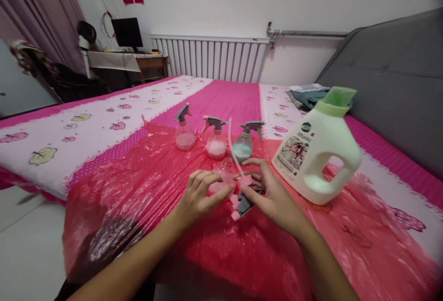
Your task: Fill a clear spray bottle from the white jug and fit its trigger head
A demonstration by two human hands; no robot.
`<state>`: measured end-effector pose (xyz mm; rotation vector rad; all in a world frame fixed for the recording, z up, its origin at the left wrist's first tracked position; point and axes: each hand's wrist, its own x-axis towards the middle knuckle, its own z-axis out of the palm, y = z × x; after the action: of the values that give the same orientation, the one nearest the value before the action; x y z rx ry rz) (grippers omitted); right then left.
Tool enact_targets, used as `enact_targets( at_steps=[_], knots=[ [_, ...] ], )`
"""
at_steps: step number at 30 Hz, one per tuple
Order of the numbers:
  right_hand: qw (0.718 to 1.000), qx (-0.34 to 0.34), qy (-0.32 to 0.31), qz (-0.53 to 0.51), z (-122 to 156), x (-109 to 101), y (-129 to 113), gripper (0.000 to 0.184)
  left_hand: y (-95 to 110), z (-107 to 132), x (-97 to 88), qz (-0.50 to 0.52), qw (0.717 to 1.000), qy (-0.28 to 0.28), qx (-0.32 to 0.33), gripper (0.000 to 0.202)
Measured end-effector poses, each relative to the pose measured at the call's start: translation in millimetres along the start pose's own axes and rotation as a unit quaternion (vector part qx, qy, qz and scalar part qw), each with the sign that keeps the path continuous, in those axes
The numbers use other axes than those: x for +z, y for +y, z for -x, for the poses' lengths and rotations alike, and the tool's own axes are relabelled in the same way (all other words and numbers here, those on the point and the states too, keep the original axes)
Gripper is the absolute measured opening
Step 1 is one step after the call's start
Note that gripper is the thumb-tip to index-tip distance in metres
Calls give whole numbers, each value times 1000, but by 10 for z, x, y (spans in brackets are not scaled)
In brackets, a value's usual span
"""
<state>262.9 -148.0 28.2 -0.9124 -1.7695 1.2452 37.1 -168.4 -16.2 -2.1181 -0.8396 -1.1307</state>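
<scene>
My left hand (202, 195) curls its fingers against the side of a small clear pink spray bottle (226, 168), whose neck is uncapped; part of the bottle is hidden behind the fingers. In my right hand (270, 190) is a grey and pink trigger spray head (245, 203), tipped over with its pink collar upward. A thin pale dip tube (232, 146) rises from that collar. Just beyond stand three upright capped spray bottles: one with pink contents (185, 141) at left, another pink one (216, 148) in the middle, and one with bluish contents (242, 148) at right.
To the right stands a large pale detergent jug (320, 153) with a green cap. Crinkled red plastic sheeting (138, 190) covers the near part of the bed (235, 98). Folded clothes (306, 94) lie by the grey headboard (398, 66). A radiator (211, 59) lines the far wall.
</scene>
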Motion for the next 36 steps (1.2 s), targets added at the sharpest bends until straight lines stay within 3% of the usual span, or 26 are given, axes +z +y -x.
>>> enact_targets(
  at_steps=[5, 8, 11, 12, 14, 17, 20, 22, 24, 28, 36],
  knots=[
    [999, 24, -29, 7, 76, 72, -118, 32, -7, -120, -179, -20, 998, 18, 60, 14],
    [999, 12, -44, -28, 86, 35, -132, 38, -57, -169, -271, -59, 995, 41, 70, 17],
    [998, -5, 47, -47, 9, -47, -40, 55, -187, -166, -344, -73, 993, 87, 38, 14],
    [994, -3, 104, -25, -30, -71, 17, 57, -242, -157, -362, -67, 991, 111, 10, 13],
    [989, -2, 145, 1, -105, -91, 154, 49, -351, -131, -383, -23, 982, 169, -82, 13],
    [989, 2, 142, 49, -167, -18, 363, 39, -468, -94, -364, 105, 930, 227, -269, 15],
    [986, 12, 130, 106, -164, 136, 515, 44, -502, -90, -309, 241, 828, 264, -432, 36],
    [984, 15, 121, 132, -149, 217, 571, 48, -494, -116, -285, 293, 774, 281, -486, 45],
    [983, 18, 107, 148, -138, 250, 593, 53, -488, -156, -281, 316, 751, 292, -502, 47],
    [985, 16, 74, 157, -136, 246, 584, 62, -541, -193, -309, 328, 751, 297, -490, 48],
    [986, 9, 66, 151, -139, 426, 632, 75, -677, -144, -369, 347, 768, 241, -481, 49]
  ],
)
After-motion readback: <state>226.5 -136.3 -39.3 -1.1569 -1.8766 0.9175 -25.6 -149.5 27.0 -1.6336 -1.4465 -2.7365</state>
